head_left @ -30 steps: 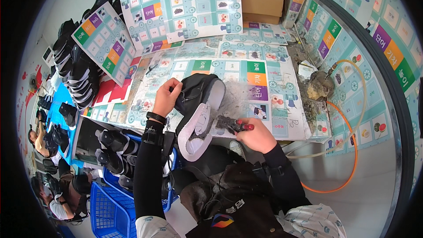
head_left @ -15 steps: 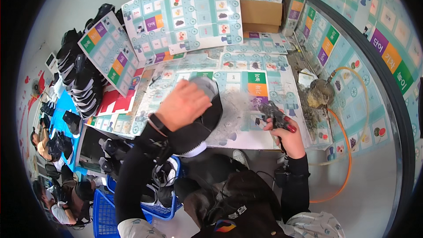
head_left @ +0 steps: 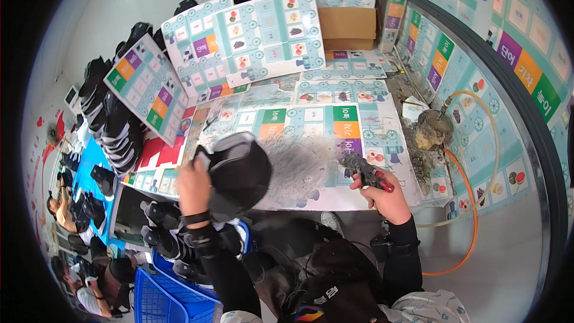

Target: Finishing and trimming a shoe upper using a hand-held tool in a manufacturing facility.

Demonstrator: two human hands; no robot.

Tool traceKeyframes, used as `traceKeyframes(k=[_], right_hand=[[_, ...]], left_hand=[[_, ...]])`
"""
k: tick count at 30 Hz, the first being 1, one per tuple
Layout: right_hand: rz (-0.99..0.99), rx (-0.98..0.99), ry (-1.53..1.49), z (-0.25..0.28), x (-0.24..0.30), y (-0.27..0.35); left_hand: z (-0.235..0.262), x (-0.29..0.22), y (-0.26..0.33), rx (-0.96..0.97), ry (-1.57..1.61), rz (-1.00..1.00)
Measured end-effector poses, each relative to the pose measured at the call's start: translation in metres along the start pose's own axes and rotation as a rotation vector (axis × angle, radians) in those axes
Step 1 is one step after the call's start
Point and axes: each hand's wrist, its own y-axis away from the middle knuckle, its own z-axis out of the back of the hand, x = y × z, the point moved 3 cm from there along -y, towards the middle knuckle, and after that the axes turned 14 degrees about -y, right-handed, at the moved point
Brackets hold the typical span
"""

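My left hand (head_left: 194, 188) grips the edge of a black shoe upper (head_left: 244, 170), its fingers partly blurred by motion. The shoe upper is held above the left part of the worktable, its opening facing up and away. In my right hand (head_left: 385, 194) is a grime-covered spray gun (head_left: 359, 168) with red parts, fingers wrapped around it. Its nozzle points left across the table. Between the gun and the shoe upper, the printed board (head_left: 311, 113) covering the table carries a grey, dusty patch of residue.
Printed boards (head_left: 272, 36) lean along the table's back. A round, crusted pot (head_left: 435, 127) with an orange hose (head_left: 476, 221) stands at right. Stacked shoe uppers (head_left: 119, 125) are at left, blue baskets (head_left: 156, 299) below. Two people work at far left near a blue table (head_left: 89, 173).
My left hand has swung left and lower with the shoe upper, turning it over and moving it away from the spray gun. My right hand has shifted slightly down and left.
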Motion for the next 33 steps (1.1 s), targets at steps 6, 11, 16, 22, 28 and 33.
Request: traceKeyframes(k=[6, 11, 16, 22, 28, 33], right_hand=[[0.061, 0.048, 0.109, -0.006, 0.009, 0.007], [0.233, 0.104, 0.333, -0.015, 0.013, 0.007], [0.281, 0.044, 0.583, -0.043, 0.025, 0.006], [0.286, 0.188, 0.626, -0.064, -0.007, -0.019], [0.364, 0.020, 0.624, -0.069, -0.006, -0.019], [0.281, 0.107, 0.623, -0.068, -0.012, -0.014]], left_hand=[[0.074, -0.108, -0.025, -0.213, -0.082, -0.701], [-0.047, -0.214, -0.002, -0.078, -0.214, -0.968], [-0.056, -0.223, 0.000, 0.055, -0.116, -0.972], [-0.062, -0.233, -0.012, 0.130, -0.117, -0.976], [-0.062, -0.228, -0.014, 0.138, -0.096, -0.979], [-0.062, -0.228, -0.011, 0.120, -0.106, -0.982]])
